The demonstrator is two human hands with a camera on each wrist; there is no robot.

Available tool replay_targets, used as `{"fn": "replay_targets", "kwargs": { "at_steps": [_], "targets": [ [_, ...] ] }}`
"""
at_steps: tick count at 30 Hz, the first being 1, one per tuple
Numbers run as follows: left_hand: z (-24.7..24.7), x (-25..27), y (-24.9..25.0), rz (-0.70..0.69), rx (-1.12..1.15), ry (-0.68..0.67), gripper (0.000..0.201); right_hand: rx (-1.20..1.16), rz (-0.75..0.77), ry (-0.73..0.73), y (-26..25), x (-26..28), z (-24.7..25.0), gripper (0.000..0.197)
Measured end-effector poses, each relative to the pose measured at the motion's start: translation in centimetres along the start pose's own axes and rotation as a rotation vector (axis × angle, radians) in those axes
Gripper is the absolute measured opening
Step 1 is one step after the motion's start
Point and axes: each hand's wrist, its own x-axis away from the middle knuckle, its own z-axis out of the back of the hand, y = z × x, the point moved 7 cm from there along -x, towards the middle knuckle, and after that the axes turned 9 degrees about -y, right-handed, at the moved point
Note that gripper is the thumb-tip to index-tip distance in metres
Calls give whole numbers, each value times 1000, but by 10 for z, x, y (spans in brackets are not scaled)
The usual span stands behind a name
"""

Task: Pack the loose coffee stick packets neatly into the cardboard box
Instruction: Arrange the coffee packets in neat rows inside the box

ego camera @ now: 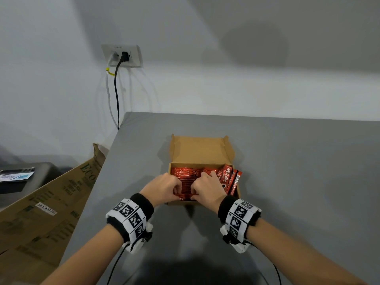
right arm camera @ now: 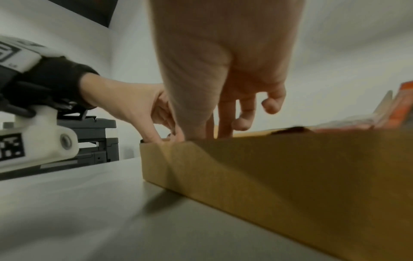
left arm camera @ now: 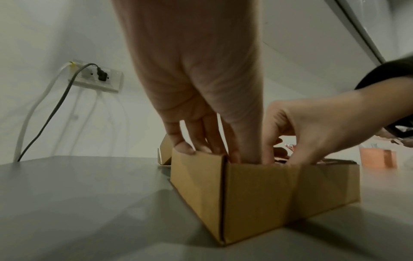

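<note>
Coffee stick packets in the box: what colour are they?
Red, with white lettering on the coffee stick packets; clearest in the head view.

A grey surface (ego camera: 287, 161) stands against a plain white wall (ego camera: 205, 83). A wall socket (ego camera: 121, 55) holds two plugged cables; flattened cardboard (ego camera: 41, 212) leans beside it.

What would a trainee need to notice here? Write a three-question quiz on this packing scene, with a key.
1. True or false: the lid of the box is closed.
2. Where are both hands working? A) on the bare table B) inside the box C) at the wall socket
3. Fill in: a few packets at the box's right end stand ____ rather than lying flat.

Key: 1 false, the lid is open. 2 B, the left hand and right hand reach among the red packets. 3 tilted.
</note>
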Motion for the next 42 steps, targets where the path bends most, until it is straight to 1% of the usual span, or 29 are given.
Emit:
{"fn": "replay_targets", "kwargs": {
  "at_steps": [4,8,11,14,17,22,26,30,34,37,39,40,42],
  "targets": [
    [-5,-2,-1,0,-44,8,5,-59,6,14,2,3,1,21],
    [-7,-3,-3,-8,-112,66,4,-59,-1,27,6,7,3,16],
    [-8,-1,-1,-22,-143,102,7,-31,-16,28,7,7,2,15],
    [-5,3,-2,-44,-94,122,15,6,-23,39,5,8,1,16],
    [-1,4,-4,-52,-28,79,20,11,-33,47,4,9,2,16],
    [1,-1,-3,-66,-31,0,11,14,-44,62,5,9,3,15],
    [-1,-3,-2,-67,-64,-32,10,2,-43,74,6,10,2,14],
    [-3,-1,-2,-75,-30,8,12,-36,-41,76,10,10,3,16],
    [-6,1,-6,-93,38,76,14,-41,-44,76,11,8,1,16],
    [-5,1,-7,-95,61,100,17,-60,-25,76,11,8,3,24],
    [-5,0,-8,-94,68,97,18,-140,-25,109,20,12,13,32],
    [-5,0,-9,-95,71,94,18,-201,-51,151,32,16,21,32],
    [-6,0,-10,-96,86,92,20,-319,-141,277,66,29,38,25]
  ]
}}
